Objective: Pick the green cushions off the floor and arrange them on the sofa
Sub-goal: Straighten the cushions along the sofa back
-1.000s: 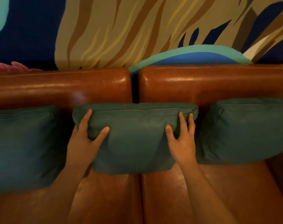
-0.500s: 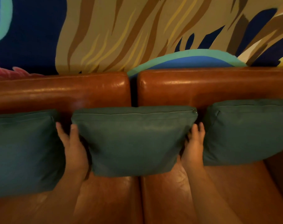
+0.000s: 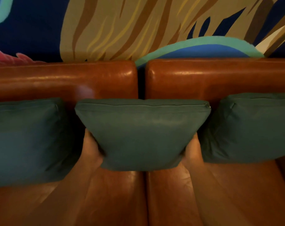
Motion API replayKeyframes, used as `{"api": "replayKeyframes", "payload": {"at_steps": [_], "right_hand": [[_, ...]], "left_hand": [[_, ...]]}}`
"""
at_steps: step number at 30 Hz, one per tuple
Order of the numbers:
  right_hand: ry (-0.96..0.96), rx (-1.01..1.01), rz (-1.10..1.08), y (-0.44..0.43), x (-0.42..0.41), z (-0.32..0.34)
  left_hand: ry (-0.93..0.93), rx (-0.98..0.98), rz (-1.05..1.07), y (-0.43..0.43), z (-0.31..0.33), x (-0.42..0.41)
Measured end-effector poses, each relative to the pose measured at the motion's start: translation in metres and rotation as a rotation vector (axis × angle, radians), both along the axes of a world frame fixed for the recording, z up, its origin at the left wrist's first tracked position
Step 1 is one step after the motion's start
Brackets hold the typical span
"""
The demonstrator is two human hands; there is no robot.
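Observation:
Three green cushions stand in a row against the brown leather sofa (image 3: 220,79) backrest. The middle cushion (image 3: 141,132) sits over the gap between the two seat halves, zip edge up. My left hand (image 3: 91,149) clasps its lower left side and my right hand (image 3: 192,148) clasps its lower right side. The fingers of both hands reach behind the cushion and are hidden. The cushion is pinched narrower at its bottom between my hands. The left cushion (image 3: 26,139) and the right cushion (image 3: 251,126) lean on the backrest untouched.
A painted wall (image 3: 122,26) with tan, blue and teal shapes rises right behind the sofa. Leather seat (image 3: 106,201) stretches in front of the cushions.
My hands slid from the cushion's front to its sides, then lower and behind it. The view has moved closer to the sofa.

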State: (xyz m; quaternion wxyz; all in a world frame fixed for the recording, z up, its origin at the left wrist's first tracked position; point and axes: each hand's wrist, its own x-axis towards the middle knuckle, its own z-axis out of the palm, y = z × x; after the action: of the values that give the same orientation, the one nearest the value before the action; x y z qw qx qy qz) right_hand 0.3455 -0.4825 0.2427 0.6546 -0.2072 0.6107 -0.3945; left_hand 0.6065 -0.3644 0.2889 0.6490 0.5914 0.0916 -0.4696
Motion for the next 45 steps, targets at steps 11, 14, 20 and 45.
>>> {"api": "replayKeyframes", "payload": {"at_steps": [11, 14, 20, 45], "right_hand": [[0.108, -0.001, -0.045, -0.010, -0.049, -0.125], [0.487, -0.224, -0.056, 0.004, -0.025, -0.020], [1.120, -1.051, 0.290, 0.020, 0.040, 0.090], [1.426, -0.647, 0.975, -0.042, 0.007, 0.103]], "left_hand": [[0.067, 0.262, -0.182, 0.024, -0.032, -0.007], [-0.123, 0.414, -0.204, 0.025, -0.007, 0.014], [-1.513, 0.330, -0.298, 0.039, 0.059, 0.024], [-1.699, 0.803, -1.196, -0.011, 0.072, 0.037]]}}
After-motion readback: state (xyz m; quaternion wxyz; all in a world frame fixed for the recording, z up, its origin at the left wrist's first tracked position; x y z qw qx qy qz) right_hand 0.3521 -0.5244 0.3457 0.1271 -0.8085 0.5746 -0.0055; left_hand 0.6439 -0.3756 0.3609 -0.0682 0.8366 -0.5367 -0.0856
